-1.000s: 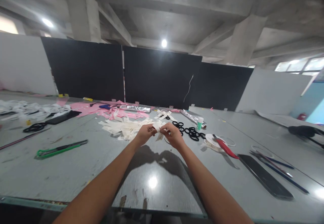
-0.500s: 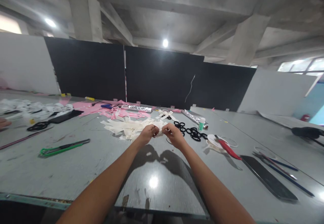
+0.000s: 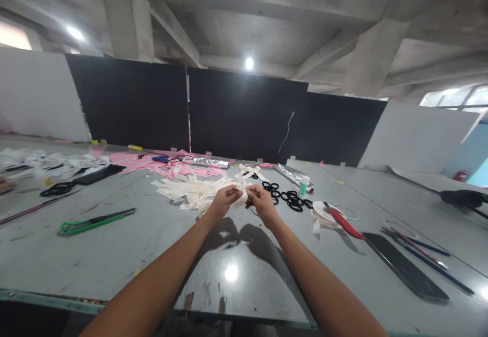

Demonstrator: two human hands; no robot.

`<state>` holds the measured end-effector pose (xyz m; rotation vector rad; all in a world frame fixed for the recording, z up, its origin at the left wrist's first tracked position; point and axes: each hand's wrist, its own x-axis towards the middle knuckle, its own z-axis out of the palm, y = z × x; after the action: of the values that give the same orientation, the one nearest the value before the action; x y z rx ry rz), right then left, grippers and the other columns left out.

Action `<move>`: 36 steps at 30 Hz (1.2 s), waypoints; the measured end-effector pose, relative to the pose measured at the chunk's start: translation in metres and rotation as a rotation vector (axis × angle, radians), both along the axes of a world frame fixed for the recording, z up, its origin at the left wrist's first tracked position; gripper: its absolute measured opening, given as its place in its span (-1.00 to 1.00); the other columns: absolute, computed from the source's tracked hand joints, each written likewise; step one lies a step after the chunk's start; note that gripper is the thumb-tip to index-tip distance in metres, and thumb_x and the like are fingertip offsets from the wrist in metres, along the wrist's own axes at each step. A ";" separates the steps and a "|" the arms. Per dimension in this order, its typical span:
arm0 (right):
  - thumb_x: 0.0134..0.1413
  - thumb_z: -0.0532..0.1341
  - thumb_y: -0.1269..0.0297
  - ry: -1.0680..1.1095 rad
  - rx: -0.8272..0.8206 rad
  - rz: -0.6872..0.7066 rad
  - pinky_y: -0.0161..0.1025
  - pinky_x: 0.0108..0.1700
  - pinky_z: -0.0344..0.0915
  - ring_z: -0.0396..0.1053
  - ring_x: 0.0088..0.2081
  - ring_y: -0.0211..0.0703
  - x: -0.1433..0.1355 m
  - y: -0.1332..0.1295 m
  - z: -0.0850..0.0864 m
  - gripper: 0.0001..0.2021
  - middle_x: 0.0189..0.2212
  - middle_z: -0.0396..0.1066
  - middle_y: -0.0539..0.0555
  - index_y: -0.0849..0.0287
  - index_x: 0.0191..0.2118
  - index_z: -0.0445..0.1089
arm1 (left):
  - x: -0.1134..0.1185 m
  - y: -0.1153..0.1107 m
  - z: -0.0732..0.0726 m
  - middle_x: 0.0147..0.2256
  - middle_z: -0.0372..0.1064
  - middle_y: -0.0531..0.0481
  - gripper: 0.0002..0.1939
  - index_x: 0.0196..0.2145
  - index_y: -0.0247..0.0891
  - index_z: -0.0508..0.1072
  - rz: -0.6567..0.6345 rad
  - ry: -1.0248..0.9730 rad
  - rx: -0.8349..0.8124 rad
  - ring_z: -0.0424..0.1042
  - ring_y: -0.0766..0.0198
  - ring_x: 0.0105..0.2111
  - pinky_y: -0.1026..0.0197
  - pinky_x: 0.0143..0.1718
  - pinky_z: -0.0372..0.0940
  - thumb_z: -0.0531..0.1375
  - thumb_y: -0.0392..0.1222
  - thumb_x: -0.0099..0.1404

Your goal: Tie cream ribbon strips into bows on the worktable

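My left hand (image 3: pixel 224 201) and my right hand (image 3: pixel 264 206) meet over the middle of the table, fingers pinched. Between them they hold a cream ribbon (image 3: pixel 240 201), looped and partly covered by the fingertips. Just behind and left of my left hand spreads a pile of cream ribbon strips (image 3: pixel 190 189). Beyond my hands lies a tied cream ribbon bow (image 3: pixel 252 171). Several black hair ties (image 3: pixel 293 201) are to the right of my right hand. Farther right, a white ribbon roll (image 3: pixel 324 212) lies partly under a red-handled tool (image 3: pixel 345 223).
A green utility knife (image 3: pixel 95 221) and black scissors (image 3: pixel 57 189) lie left, near white strips (image 3: pixel 49 164). Pink scraps (image 3: pixel 133 163), foil-wrapped bars (image 3: pixel 206 162) and a glue stick (image 3: pixel 304 186) are farther back. A dark flat bar (image 3: pixel 406 266) lies right. Another person's hand (image 3: pixel 5 186) shows at left.
My two hands have come closer together, and the fingers have shifted on the ribbon. More of its loop shows between them now.
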<state>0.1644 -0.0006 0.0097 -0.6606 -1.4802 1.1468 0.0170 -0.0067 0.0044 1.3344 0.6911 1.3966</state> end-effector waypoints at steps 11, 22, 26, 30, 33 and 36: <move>0.01 0.18 0.17 -0.099 0.179 -0.038 -0.35 -0.46 0.29 0.22 -0.47 -0.30 -0.005 0.003 -0.005 -0.84 -0.50 0.26 -0.04 0.17 -0.40 0.32 | -0.004 -0.002 0.000 -0.59 0.20 0.16 -0.68 -0.50 -0.28 0.27 0.004 -0.144 -0.039 0.22 0.45 -0.60 0.36 -0.53 0.11 0.29 -0.02 0.03; 0.10 0.12 0.18 -0.219 0.278 -0.022 -0.32 -0.45 0.22 0.17 -0.50 -0.28 -0.003 -0.002 0.000 -0.85 -0.52 0.20 -0.05 0.14 -0.38 0.26 | 0.003 -0.004 0.002 -0.59 0.17 0.16 -0.71 -0.49 -0.26 0.23 0.001 -0.291 -0.143 0.21 0.45 -0.60 0.36 -0.57 0.09 0.28 -0.10 0.01; 0.20 0.04 0.27 -0.508 0.645 -0.304 -0.24 -0.22 0.20 0.23 -0.33 -0.19 0.009 -0.006 0.006 -0.83 -0.40 0.29 0.05 0.16 -0.35 0.33 | 0.000 -0.004 0.003 -0.53 0.27 0.14 -0.70 -0.31 -0.25 0.34 0.053 -0.227 -0.101 0.27 0.42 -0.55 0.33 -0.47 0.16 0.27 -0.18 -0.04; 0.23 0.02 0.31 -0.687 0.858 -0.466 -0.21 -0.17 0.18 0.23 -0.26 -0.13 0.020 -0.006 0.009 -0.81 -0.36 0.30 0.11 0.16 -0.29 0.37 | -0.005 -0.003 0.003 -0.37 0.38 0.04 -0.56 -0.12 -0.21 0.34 -0.030 -0.110 -0.074 0.37 0.34 -0.40 0.28 -0.34 0.21 0.25 -0.12 0.01; 0.22 0.02 0.33 -0.775 0.933 -0.485 -0.21 -0.17 0.18 0.22 -0.25 -0.10 0.022 -0.004 0.009 -0.80 -0.37 0.31 0.12 0.16 -0.30 0.39 | -0.004 0.001 0.000 -0.40 0.39 -0.01 -0.64 -0.29 -0.32 0.42 0.039 0.017 -0.056 0.36 0.32 -0.41 0.26 -0.34 0.21 0.26 0.01 0.03; 0.19 0.05 0.30 -0.764 0.911 -0.466 -0.21 -0.17 0.18 0.23 -0.26 -0.10 0.019 -0.005 0.008 -0.82 -0.37 0.32 0.11 0.16 -0.31 0.39 | 0.000 0.004 -0.004 -0.56 0.32 0.04 -0.63 -0.48 -0.36 0.39 0.140 0.079 -0.037 0.30 0.34 -0.51 0.25 -0.37 0.21 0.31 0.05 -0.04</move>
<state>0.1836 -0.0056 0.0176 -0.7449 -2.0896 -0.2368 0.0169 -0.0025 0.0001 1.3389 0.8732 1.4412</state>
